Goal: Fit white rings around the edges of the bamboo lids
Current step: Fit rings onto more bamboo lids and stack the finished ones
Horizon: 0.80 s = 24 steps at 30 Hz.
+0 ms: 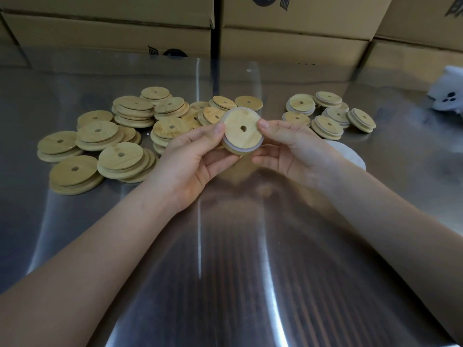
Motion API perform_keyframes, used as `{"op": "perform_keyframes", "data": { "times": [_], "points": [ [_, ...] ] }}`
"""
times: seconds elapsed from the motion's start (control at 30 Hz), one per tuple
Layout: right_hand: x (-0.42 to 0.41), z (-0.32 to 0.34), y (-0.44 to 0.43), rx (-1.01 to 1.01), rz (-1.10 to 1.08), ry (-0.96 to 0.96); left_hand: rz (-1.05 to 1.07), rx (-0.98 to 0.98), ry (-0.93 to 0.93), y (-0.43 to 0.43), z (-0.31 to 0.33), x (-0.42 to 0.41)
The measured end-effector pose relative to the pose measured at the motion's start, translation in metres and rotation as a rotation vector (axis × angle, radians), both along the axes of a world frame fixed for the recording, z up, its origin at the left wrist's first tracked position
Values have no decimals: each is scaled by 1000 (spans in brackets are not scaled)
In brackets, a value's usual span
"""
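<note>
I hold one round bamboo lid (241,130) with a small centre hole above the middle of the table, its smaller face turned toward me. A white ring (246,149) sits around its stepped edge and shows along the lower rim. My left hand (198,156) grips the lid's left side with the thumb on the rim. My right hand (293,151) grips the right side the same way. A loose pile of bare bamboo lids (120,136) lies to the left. A smaller group of lids with white rings (330,113) lies at the back right.
The work surface is a shiny metal table (238,259). Cardboard boxes (295,38) line the far edge. A white heap (350,156), possibly rings, lies partly hidden behind my right wrist. A white blurred object (448,96) sits at the far right.
</note>
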State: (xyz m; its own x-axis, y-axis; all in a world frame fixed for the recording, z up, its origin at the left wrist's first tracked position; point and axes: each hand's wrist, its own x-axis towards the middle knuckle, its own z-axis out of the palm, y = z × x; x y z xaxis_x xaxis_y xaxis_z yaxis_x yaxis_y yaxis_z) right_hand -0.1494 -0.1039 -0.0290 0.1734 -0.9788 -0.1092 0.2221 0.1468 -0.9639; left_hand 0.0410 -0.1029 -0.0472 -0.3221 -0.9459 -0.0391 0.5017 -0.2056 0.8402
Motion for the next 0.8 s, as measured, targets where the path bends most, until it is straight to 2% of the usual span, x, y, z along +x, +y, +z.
{"op": "perform_keyframes", "data": {
  "times": [0.53, 0.63, 0.8],
  "points": [
    [7, 4, 6, 20, 17, 21, 130, -118, -180, 3, -1, 0],
    [5, 6, 4, 12, -56, -1, 131, -139, -223, 5, -2, -2],
    [-12, 9, -6, 12, -335, -127, 172, -188, -384, 7, -4, -5]
  ]
}}
